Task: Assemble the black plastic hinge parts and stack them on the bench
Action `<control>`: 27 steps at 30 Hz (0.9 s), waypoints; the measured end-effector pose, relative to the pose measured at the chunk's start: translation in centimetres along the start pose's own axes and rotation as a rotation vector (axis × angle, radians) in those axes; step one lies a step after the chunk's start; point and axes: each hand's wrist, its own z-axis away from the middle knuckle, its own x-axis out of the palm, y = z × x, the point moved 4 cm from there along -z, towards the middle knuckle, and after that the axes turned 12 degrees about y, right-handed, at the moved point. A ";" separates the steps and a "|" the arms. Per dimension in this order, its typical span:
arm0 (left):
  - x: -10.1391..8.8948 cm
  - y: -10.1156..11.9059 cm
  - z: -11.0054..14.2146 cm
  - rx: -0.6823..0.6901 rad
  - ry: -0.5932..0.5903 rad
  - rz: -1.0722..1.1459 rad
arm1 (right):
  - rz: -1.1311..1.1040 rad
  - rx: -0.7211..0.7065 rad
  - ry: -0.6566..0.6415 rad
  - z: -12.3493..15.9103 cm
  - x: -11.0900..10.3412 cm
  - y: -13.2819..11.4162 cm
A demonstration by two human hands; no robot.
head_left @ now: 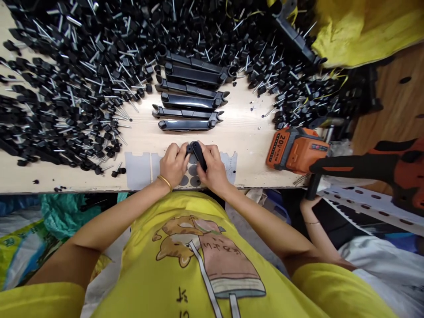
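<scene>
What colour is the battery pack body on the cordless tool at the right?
Orange and black battery pack; it shows best in the head view.

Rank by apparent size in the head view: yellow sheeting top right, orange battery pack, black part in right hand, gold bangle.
1. Yellow sheeting, cut off by the frame
2. Orange battery pack
3. Black part in right hand
4. Gold bangle

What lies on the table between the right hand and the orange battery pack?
In the head view, a grey sheet lies beside the right hand, then bare wooden tabletop reaches to the orange battery pack.
</scene>
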 end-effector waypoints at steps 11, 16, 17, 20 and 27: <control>-0.7 -0.7 -0.8 -0.002 -0.120 0.020 | 0.056 -0.009 0.088 0.2 -0.1 0.1; -1.2 -1.6 -0.4 0.018 -0.055 0.114 | 0.010 -0.072 0.019 0.1 0.0 0.0; -1.1 -1.6 -0.5 0.046 -0.066 0.152 | -0.002 -0.080 0.010 0.0 0.0 -0.1; -0.4 -1.1 -1.0 0.078 -0.074 0.180 | -0.025 -0.076 -0.017 0.0 0.0 -0.1; 0.3 -0.4 -2.0 0.060 -0.103 0.184 | -0.025 -0.068 -0.053 -0.1 0.1 -0.2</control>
